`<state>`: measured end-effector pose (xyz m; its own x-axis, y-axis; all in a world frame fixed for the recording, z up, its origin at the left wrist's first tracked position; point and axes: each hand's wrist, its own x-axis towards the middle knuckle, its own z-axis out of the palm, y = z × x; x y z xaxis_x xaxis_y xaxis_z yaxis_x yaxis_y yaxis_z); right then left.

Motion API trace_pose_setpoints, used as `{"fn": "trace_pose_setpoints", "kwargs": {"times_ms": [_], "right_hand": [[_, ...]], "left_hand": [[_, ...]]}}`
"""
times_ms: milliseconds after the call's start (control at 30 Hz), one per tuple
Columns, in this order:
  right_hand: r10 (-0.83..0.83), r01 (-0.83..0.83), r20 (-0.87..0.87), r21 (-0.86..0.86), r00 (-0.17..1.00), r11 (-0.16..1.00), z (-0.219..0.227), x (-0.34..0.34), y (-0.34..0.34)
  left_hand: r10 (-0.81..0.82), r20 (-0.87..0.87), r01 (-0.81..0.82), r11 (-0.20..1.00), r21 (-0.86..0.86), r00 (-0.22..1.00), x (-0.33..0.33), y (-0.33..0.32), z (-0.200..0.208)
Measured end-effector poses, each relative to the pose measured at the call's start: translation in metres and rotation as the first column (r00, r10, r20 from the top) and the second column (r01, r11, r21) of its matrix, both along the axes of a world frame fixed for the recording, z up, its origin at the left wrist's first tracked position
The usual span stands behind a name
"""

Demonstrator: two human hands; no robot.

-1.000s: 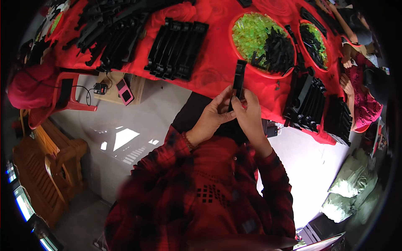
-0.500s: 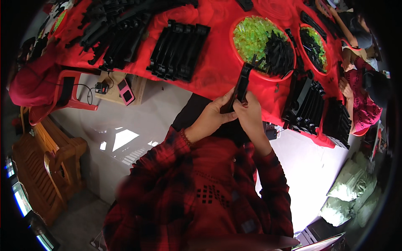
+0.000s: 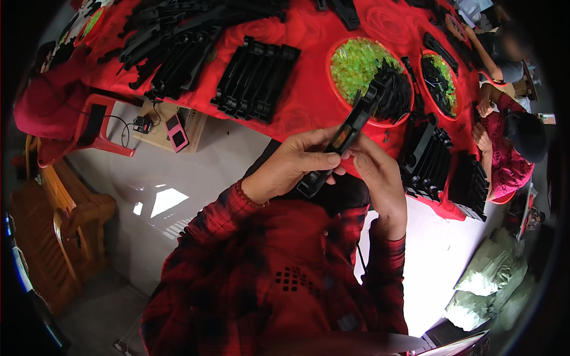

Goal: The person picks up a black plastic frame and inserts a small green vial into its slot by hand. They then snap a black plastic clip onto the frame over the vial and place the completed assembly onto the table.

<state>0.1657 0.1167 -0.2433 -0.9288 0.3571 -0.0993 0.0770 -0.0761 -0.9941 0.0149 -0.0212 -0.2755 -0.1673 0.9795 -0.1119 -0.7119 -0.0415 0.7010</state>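
Observation:
A long, narrow black plastic part (image 3: 344, 136) is held at a slant above my lap, its far end overlapping the bowl of small pieces. My left hand (image 3: 297, 159) grips its lower half, thumb across the top. My right hand (image 3: 383, 178) is closed against the part's right side, fingertips at its middle; whether a small piece is also pinched there is hidden. Beyond lies a red bowl (image 3: 330, 80) with yellow-green translucent pieces (image 3: 359, 62) and thin black strips (image 3: 395, 89).
Rows of similar black parts (image 3: 255, 80) lie on the red tablecloth (image 3: 303, 89), with a looser pile (image 3: 178, 50) further left. More black parts (image 3: 430, 157) and a second bowl (image 3: 423, 83) are at right. Another person (image 3: 504, 142) sits beyond; a red chair (image 3: 107, 142) stands left.
The black part has swung to a flatter slant and come nearer to me, showing more of its length. My right hand has shifted right and turned, from atop the part to its side.

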Motion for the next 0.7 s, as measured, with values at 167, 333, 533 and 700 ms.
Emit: {"fn": "trace_pose_setpoints", "kwargs": {"times_ms": [167,333,533,700], "right_hand": [[-0.064,0.064,-0.027,-0.014,0.998,0.998,0.000,0.002,-0.006],[-0.133,0.132,-0.019,-0.033,0.991,0.991,0.000,0.002,-0.011],[-0.139,0.140,-0.032,0.018,0.990,0.990,0.001,0.003,-0.015],[-0.232,0.233,-0.028,0.087,0.972,0.968,-0.005,-0.004,-0.022]], "left_hand": [[0.006,0.013,-0.006,1.000,0.022,1.000,0.005,0.001,-0.006],[-0.002,0.035,0.001,1.000,0.026,0.999,0.006,0.002,-0.015],[-0.006,0.005,0.006,0.998,0.066,1.000,0.007,0.003,-0.027],[0.007,-0.054,-0.003,0.998,0.060,0.998,0.011,0.005,-0.030]]}}
